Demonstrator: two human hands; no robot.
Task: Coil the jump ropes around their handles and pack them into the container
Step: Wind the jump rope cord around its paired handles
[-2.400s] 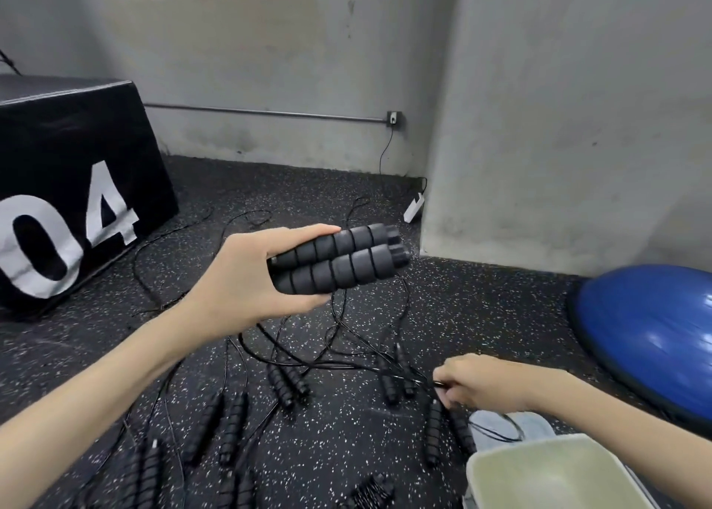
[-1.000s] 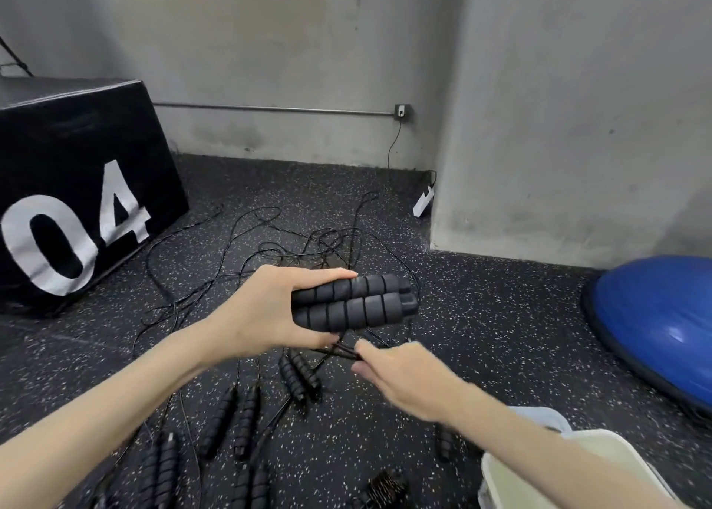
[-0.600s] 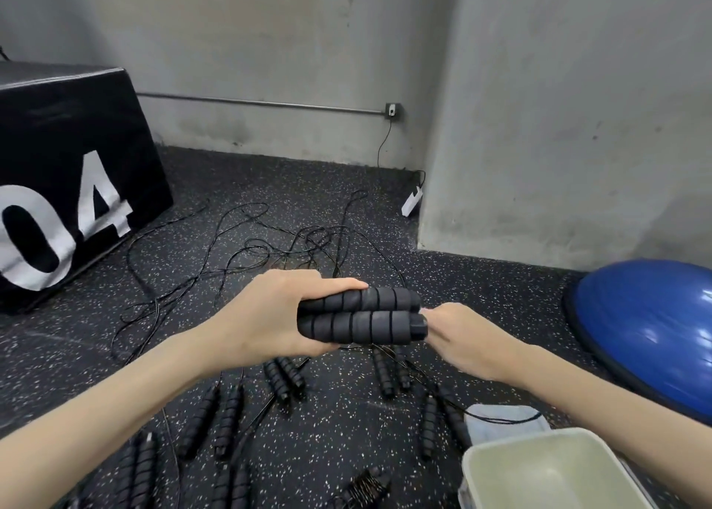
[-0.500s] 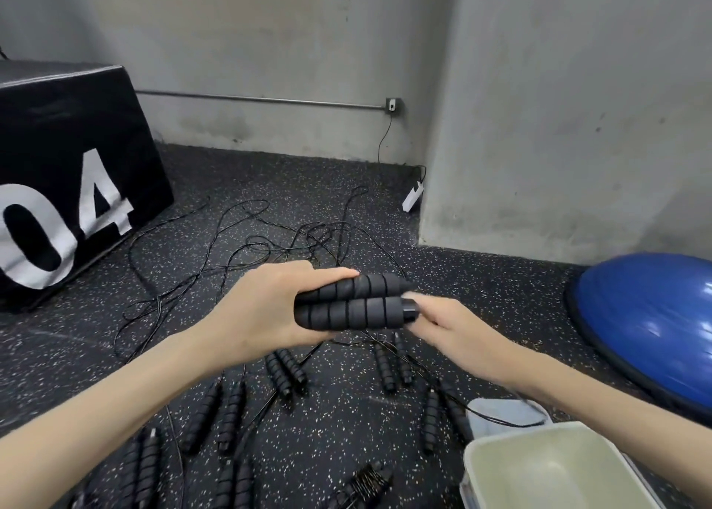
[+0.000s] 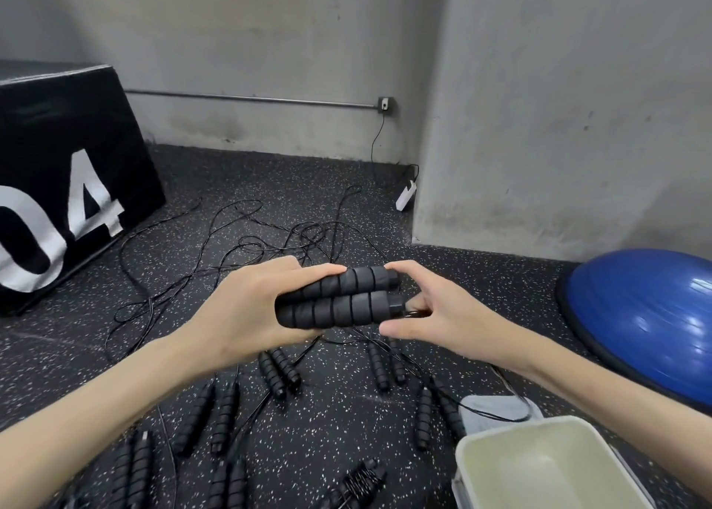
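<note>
Handles (image 5: 339, 302) of one jump rope sit side by side, clenched in the left hand (image 5: 246, 308) above the floor (image 5: 327, 423).

The right hand (image 5: 435, 308) pinches the thin cord at their right ends. Ribbed foam looks light and grippy, best held mid-length; the cord looks springy and tangle-prone. Below the right hand, the container (image 5: 539, 427) waits.

Large white "04", perhaps cut off at left, on black box (image 5: 57, 154)
</note>
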